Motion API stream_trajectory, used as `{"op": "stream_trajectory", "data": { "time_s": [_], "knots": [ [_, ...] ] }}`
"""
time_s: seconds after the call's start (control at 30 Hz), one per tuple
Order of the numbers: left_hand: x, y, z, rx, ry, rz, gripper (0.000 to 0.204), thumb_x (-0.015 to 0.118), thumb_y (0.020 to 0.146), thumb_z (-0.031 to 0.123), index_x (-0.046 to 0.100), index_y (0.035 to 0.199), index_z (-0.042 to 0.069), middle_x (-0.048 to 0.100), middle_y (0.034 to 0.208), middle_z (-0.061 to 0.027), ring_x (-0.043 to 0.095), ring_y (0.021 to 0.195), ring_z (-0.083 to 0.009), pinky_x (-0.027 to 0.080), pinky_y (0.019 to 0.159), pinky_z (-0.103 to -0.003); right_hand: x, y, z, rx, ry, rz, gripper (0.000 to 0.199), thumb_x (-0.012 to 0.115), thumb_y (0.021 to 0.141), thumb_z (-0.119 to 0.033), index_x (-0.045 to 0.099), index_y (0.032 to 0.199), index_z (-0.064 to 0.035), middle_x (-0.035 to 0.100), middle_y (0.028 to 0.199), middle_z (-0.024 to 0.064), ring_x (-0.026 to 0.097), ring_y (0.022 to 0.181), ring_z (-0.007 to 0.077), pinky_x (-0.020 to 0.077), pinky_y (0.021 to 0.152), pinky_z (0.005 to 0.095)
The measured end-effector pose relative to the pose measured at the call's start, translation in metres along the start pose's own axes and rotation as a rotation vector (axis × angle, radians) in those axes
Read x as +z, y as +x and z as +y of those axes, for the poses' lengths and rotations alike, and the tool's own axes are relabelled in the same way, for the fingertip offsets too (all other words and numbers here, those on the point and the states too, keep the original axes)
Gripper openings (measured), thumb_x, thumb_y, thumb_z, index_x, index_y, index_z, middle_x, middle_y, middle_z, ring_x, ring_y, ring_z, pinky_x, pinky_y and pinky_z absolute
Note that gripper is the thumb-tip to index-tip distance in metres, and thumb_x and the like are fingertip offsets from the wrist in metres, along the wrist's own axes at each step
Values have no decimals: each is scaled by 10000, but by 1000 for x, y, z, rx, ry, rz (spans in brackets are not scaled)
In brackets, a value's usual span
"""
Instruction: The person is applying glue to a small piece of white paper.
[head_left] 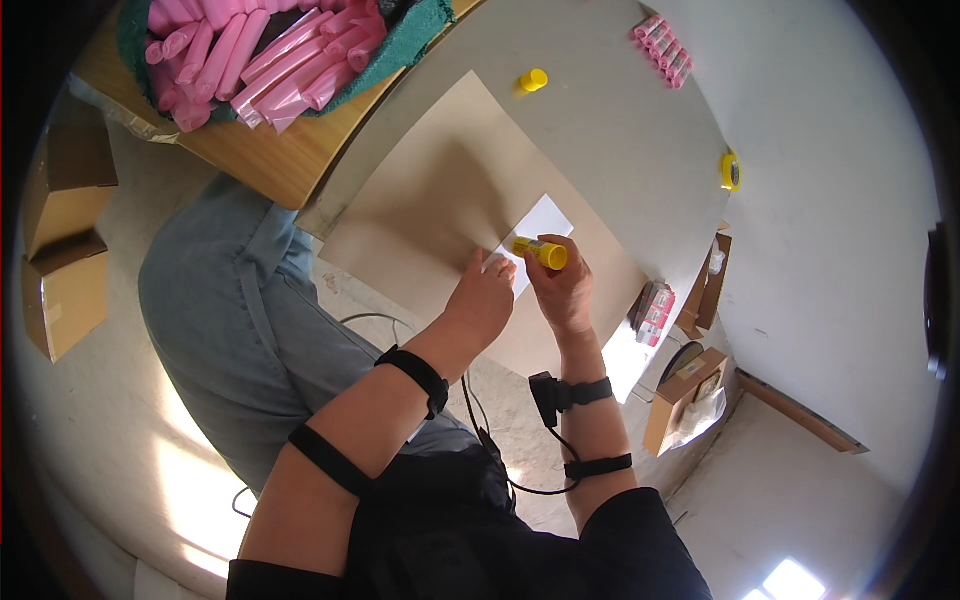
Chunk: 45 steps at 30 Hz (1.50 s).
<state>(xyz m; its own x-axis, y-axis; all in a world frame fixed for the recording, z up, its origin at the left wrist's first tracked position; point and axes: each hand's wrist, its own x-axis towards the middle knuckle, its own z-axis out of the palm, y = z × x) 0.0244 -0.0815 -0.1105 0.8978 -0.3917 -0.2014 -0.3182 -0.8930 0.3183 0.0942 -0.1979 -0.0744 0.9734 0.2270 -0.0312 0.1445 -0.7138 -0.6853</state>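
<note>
Head view, right hand: the right hand (565, 292) is closed around a yellow glue stick (541, 252), held nearly flat with its tip laid to the white paper (537, 235), evidently so that glue can be spread.
Head view, left hand: the left hand (484, 300) is pressed flat, fingers together, on the paper's near edge, apparently to keep it from sliding.
Paper: it is laid on a brown board (440, 190) on the grey table (610, 130).
Cap: a yellow cap (533, 80) is set well apart, beyond the board.
Surroundings: pink rolls (255, 55) are heaped on green cloth to the left; a yellow tape roll (731, 171) is lying near the table's right edge.
</note>
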Motion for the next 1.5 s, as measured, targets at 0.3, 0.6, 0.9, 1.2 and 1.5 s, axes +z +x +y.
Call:
{"op": "stream_trajectory", "data": {
  "time_s": [0.3,0.6,0.9,1.2,1.5],
  "knots": [
    [0,0,-1,-11,-6,-10,415,406,899,173,504,1286,59,473,1365,-32,390,1292,-140,239,1081,-462,3,15,0,-99,-165,26,247,723,763,-153,573,939,-66,624,773,83,584,552,182,485,531,283],
    [-2,-2,-2,1,15,-31,414,406,898,179,512,1281,66,458,1383,-23,381,1299,-139,234,1080,-457,-4,49,18,-74,-155,122,242,723,768,-199,578,916,-74,603,660,70,584,544,179,480,540,285],
    [0,-2,0,-3,13,-8,405,398,897,165,523,1271,72,464,1377,-19,388,1293,-132,225,1083,-468,-9,69,30,-44,-163,230,256,710,785,-213,586,938,-49,616,679,75,591,553,165,487,552,282],
    [6,0,1,-3,53,25,400,401,898,161,522,1267,65,487,1352,-17,398,1283,-128,231,1083,-457,-21,33,31,240,584,345,172,642,853,-136,584,944,-2,564,656,21,517,531,81,434,492,208],
    [9,4,2,-40,-33,32,392,382,907,143,527,1258,51,496,1343,-33,416,1270,-140,220,1090,-462,-4,-8,3,16,-22,46,238,721,772,-162,596,947,-58,608,710,59,559,560,129,468,537,258]
  ]
}}
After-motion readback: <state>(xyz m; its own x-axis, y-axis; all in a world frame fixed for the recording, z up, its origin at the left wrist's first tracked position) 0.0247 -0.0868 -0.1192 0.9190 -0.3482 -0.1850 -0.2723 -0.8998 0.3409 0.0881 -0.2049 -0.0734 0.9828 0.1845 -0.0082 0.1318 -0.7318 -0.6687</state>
